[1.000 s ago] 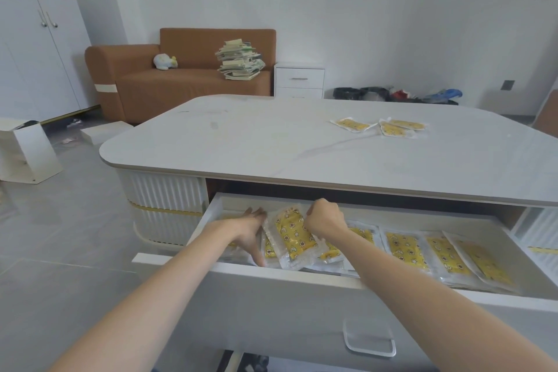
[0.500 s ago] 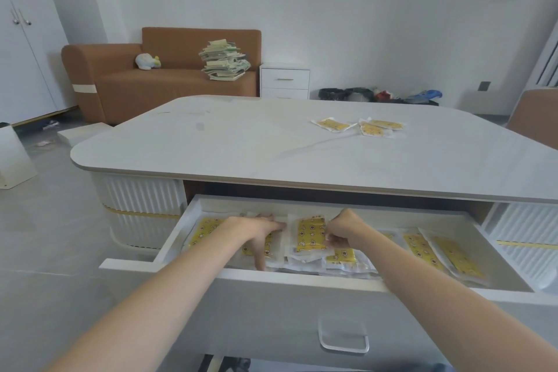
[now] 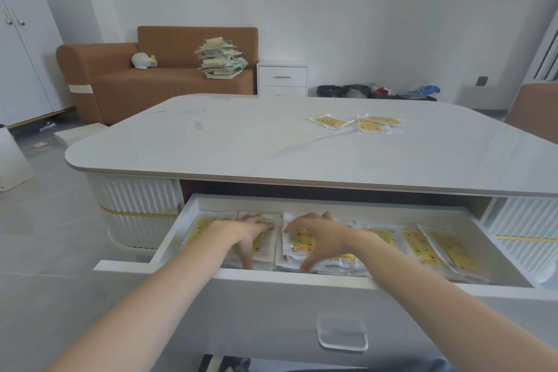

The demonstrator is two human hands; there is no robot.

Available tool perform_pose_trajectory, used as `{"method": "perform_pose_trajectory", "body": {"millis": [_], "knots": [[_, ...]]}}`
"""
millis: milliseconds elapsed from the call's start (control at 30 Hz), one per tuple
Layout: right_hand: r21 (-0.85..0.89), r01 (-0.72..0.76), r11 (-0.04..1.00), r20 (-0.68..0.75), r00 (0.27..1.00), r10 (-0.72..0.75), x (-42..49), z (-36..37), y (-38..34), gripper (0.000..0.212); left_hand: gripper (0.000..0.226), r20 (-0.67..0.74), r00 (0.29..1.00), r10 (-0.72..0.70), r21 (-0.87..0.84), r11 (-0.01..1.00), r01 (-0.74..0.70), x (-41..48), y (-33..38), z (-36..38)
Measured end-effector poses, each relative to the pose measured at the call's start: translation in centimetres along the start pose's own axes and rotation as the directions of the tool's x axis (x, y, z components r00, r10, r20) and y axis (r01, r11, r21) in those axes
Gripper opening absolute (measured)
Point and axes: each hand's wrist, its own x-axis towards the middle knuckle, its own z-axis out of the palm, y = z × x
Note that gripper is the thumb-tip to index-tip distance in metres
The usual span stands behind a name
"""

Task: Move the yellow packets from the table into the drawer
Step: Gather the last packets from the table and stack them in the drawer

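The white drawer (image 3: 302,279) under the table is pulled out, and several yellow packets (image 3: 419,243) lie in a row inside it. My left hand (image 3: 249,231) rests flat on packets at the drawer's left, fingers straight. To its right, my right hand (image 3: 315,234) lies spread over a yellow packet (image 3: 302,243) on a small pile in the middle, fingers extended. Three more yellow packets (image 3: 360,122) lie on the white table top (image 3: 241,142) at the far right.
A clear handle (image 3: 342,335) sits on the drawer front. Behind the table stand a brown sofa (image 3: 157,69) with a stack of books (image 3: 222,59), a small white cabinet (image 3: 282,77) and a white wardrobe (image 3: 24,48). A brown chair (image 3: 534,112) is at right.
The packet that both hands held tilted up now lies flat on the pile in the drawer. Both hands have opened and spread over the packets.
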Motion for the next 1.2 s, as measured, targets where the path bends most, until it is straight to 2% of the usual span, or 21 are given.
{"method": "perform_pose_trajectory", "body": {"millis": [67,133,300,433,700,833,900,967,1067,1200], "knots": [[-0.119,0.011,0.993,0.058,0.998,-0.004,0.2,0.3,0.0,0.083,0.111,0.010,1.000,-0.014,0.007,1.000,0.014,0.0,0.2,0.2],[-0.159,0.015,0.987,0.038,0.999,-0.009,0.5,0.4,-0.1,0.081,0.110,0.006,1.000,-0.017,-0.005,1.000,0.017,-0.2,0.4,0.2],[-0.160,0.001,0.987,-0.024,1.000,-0.005,0.7,0.7,-1.0,0.056,0.105,-0.040,0.999,0.006,-0.055,0.998,-0.008,-0.5,0.2,0.2],[-0.235,0.003,0.972,-0.049,0.999,-0.015,1.0,0.9,-1.6,0.046,0.104,-0.048,0.999,0.015,-0.077,0.997,-0.019,-0.3,-0.1,0.4],[-0.109,0.007,0.994,-0.026,1.000,-0.010,0.3,0.6,-0.9,0.060,0.111,-0.071,0.997,0.024,-0.090,0.995,-0.031,-0.4,-0.3,0.3],[0.024,0.035,0.999,-0.105,0.994,-0.032,-0.9,-0.2,-0.7,0.050,0.109,-0.114,0.992,0.056,-0.171,0.982,-0.075,-1.0,-0.5,0.0],[0.109,0.051,0.993,-0.177,0.984,-0.031,-1.6,-0.9,-0.6,0.036,0.103,-0.171,0.982,0.074,-0.235,0.965,-0.114,-1.7,-0.2,-0.5],[0.161,0.060,0.985,-0.241,0.970,-0.019,-2.4,-1.6,-0.6,0.026,0.085,-0.268,0.960,0.079,-0.288,0.944,-0.159,-2.6,0.1,-1.0],[0.181,0.089,0.979,-0.330,0.944,-0.025,-3.8,-2.8,-0.6,0.020,0.059,-0.395,0.917,0.050,-0.354,0.913,-0.202,-3.9,0.6,-1.8],[0.210,0.128,0.969,-0.450,0.893,-0.020,-5.4,-4.6,-0.7,0.014,0.040,-0.529,0.848,0.035,-0.343,0.905,-0.252,-5.9,1.7,-3.2]]}}
